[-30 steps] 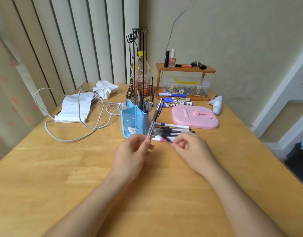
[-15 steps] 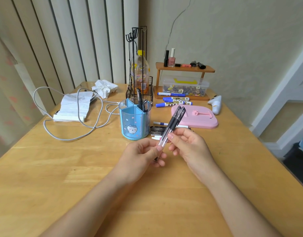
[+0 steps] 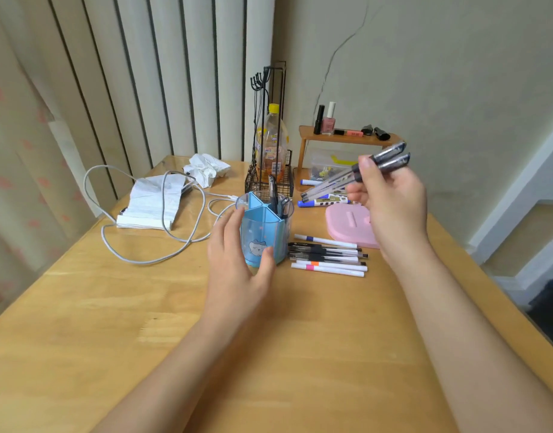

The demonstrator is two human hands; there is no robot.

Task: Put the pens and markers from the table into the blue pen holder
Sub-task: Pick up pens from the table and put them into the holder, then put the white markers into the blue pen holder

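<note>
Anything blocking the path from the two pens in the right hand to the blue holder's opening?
Nothing visible does. The right hand holds the two pens in the air, tips aimed down-left toward the blue pen holder. The gap between is open air. The left hand sits at the holder's near side, below its rim. Pens already inside occupy the back compartment.

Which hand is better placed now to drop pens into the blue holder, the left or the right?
The right hand. It already grips two pens raised above the table, tips slanting down toward the blue pen holder. The left hand is open and empty at the holder's near side, better suited to steadying it.
</note>
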